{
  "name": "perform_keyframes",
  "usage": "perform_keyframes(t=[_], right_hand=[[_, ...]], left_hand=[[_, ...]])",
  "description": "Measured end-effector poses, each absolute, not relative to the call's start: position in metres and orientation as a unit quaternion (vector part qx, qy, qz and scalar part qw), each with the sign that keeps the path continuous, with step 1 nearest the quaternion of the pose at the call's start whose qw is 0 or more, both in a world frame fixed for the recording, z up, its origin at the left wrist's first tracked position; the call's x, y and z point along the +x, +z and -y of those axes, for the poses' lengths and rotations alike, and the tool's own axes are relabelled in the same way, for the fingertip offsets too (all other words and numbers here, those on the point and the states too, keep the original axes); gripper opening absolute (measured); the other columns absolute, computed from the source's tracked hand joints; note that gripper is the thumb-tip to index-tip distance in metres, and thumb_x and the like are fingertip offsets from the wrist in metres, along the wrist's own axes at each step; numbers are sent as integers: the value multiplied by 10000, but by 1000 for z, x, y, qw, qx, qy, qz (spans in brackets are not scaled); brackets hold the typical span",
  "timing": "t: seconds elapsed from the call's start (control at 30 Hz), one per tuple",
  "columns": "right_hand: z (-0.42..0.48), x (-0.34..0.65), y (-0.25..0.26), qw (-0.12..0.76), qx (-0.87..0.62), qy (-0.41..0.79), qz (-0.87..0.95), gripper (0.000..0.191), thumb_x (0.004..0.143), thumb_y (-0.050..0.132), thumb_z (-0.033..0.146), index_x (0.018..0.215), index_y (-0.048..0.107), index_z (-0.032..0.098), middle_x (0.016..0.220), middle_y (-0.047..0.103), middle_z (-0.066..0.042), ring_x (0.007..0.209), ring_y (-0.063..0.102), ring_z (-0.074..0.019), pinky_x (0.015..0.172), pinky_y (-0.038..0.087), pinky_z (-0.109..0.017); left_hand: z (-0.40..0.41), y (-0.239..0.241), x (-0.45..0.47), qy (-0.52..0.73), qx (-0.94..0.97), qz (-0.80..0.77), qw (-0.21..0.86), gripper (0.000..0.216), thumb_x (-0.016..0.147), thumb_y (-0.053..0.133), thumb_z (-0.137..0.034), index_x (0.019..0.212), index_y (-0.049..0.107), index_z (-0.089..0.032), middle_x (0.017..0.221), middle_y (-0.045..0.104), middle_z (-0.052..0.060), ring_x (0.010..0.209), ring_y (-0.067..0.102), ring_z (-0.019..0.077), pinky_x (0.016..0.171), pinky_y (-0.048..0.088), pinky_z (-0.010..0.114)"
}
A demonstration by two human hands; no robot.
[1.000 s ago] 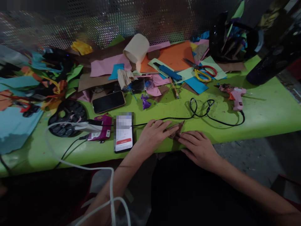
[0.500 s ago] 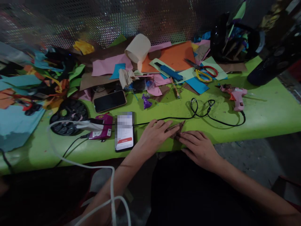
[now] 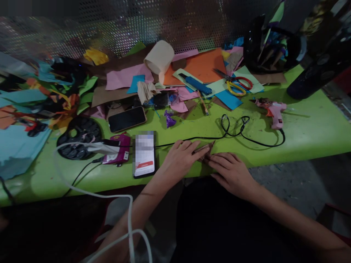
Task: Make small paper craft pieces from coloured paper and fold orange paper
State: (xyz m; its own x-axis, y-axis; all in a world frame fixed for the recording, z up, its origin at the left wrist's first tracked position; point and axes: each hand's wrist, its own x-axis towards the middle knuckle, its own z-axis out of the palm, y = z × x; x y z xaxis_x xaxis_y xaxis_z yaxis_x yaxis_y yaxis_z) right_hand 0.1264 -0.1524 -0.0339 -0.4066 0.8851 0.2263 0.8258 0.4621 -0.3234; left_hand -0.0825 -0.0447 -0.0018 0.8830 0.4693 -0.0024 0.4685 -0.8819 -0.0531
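The person's L hand (image 3: 179, 157) holds a small folded piece of brown paper (image 3: 208, 150) btwn thumb & fingers; R hand (image 3: 230, 170) has fingers close together, tips against the same piece, but can't tell if it's pinching. Paper's at the near edge of the green table (image 3: 307, 128), btwn both hands, pointed end up & away. Just beyond runs a black cord (image 3: 203, 137), looping R to a pink glue gun (image 3: 275, 111). L of the L hand: lit phone (image 3: 145, 155), then purple box (image 3: 120, 148) w/ plugs, then black palette (image 3: 79, 138). Dark-screened phone (image 3: 127, 119) lies behind the lit one. Farther back: purple scrap (image 3: 169, 119), pencil (image 3: 203, 104), blue cutter (image 3: 199, 86) & red/yellow-handled scissors (image 3: 233, 82) amid coloured paper sheets (image 3: 204, 65).
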Motion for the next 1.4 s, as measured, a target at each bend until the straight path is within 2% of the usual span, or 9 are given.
perform_keyframes(t=[0.3, 0.53, 1.0, 1.4], right_hand=[[152, 126, -36, 193, -510, 76, 835, 351, 957, 556, 251, 1297, 605, 179, 1297, 669, -78, 1189, 563, -252, 960, 447, -430], [152, 126, -33, 185, -512, 87, 834, 358, 972, 523, 253, 1317, 592, 190, 1305, 666, -77, 1190, 568, -260, 970, 443, -432], [151, 126, -34, 189, -507, 87, 836, 352, 930, 588, 232, 1273, 620, 158, 1255, 682, -93, 1170, 566, -270, 960, 452, -450], [151, 127, -34, 184, -509, 101, 835, 376, 905, 615, 223, 1279, 619, 190, 1267, 674, -92, 1179, 560, -274, 971, 446, -446]], left_hand=[[44, 0, -79, 15, -968, 251, 10, 588, 891, 488, -60, 1418, 495, -323, 1339, 592, 67, 1093, 556, 233, 941, 421, 389], [41, -2, -74, 9, -967, 256, -6, 523, 923, 496, -137, 1412, 516, -320, 1311, 602, 82, 1058, 567, 246, 917, 412, 409], [38, 9, -64, 10, -964, 262, -32, 502, 912, 494, -202, 1401, 540, -307, 1229, 613, 95, 1034, 559, 256, 923, 377, 426], [36, 16, -61, 13, -961, 268, -69, 501, 900, 487, -250, 1394, 547, -306, 1198, 602, 90, 1030, 543, 269, 925, 357, 452]])
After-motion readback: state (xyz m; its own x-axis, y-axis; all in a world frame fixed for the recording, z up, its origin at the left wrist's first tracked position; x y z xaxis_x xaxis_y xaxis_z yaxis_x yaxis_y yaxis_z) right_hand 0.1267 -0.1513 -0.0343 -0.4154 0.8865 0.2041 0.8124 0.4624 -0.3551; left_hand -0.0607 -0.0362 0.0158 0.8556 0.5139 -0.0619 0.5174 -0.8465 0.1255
